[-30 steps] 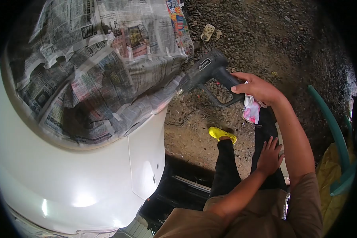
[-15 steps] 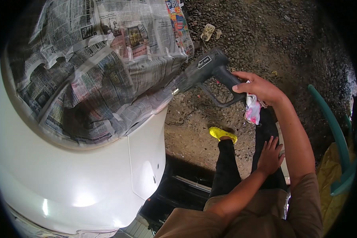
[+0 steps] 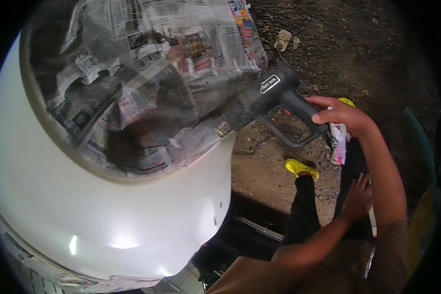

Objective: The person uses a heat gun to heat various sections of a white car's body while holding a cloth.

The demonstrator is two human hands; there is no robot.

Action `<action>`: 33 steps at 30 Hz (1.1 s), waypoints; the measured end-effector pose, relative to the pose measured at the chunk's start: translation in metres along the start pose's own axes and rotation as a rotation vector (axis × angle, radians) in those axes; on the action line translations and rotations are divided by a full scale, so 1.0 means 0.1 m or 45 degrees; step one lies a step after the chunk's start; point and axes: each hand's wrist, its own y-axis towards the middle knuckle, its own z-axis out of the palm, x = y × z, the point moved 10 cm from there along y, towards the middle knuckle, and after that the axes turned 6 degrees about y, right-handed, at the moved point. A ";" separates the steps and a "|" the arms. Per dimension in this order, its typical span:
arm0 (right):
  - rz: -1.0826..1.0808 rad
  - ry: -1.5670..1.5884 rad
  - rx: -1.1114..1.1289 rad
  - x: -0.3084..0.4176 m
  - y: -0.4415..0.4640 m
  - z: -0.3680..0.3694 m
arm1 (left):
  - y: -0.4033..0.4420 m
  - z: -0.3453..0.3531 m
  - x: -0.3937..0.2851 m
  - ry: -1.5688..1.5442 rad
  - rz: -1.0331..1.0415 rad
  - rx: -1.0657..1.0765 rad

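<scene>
My right hand (image 3: pixel 345 116) grips the black handle of a heat gun (image 3: pixel 272 90), labelled as such on its side. A crumpled white and pink wrapper or cloth (image 3: pixel 339 142) hangs under the same hand. The gun's metal nozzle points left and down, close to the edge where newspaper masking (image 3: pixel 181 93) meets a glossy white vehicle panel (image 3: pixel 112 210). I cannot tell whether it touches. My left hand (image 3: pixel 358 198) lies on my dark-trousered thigh, fingers spread, holding nothing.
Gravelly ground (image 3: pixel 259 171) spreads below, under my yellow shoe (image 3: pixel 301 168). A small pale tray (image 3: pixel 282 40) lies on the gravel. A green hose-like curve (image 3: pixel 419 132) runs along the right. Dark vehicle trim (image 3: pixel 259 215) sits beneath the panel's tip.
The view has swung left, so the scene appears farther right. The heat gun's nozzle has moved left and down, nearer the masked edge. My left hand stays on the thigh.
</scene>
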 end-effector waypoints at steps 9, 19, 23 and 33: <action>0.034 0.264 0.154 0.02 0.06 0.33 | 0.01 0.04 -0.02 0.046 0.052 -0.002; 0.029 0.351 0.307 0.22 0.01 0.70 | -0.03 0.26 0.01 0.128 0.133 0.073; -0.009 0.400 0.357 0.31 0.02 0.83 | -0.03 0.30 0.04 0.068 0.069 0.201; -0.111 0.496 0.370 0.55 0.08 1.04 | -0.09 0.16 0.09 -0.065 -0.263 0.665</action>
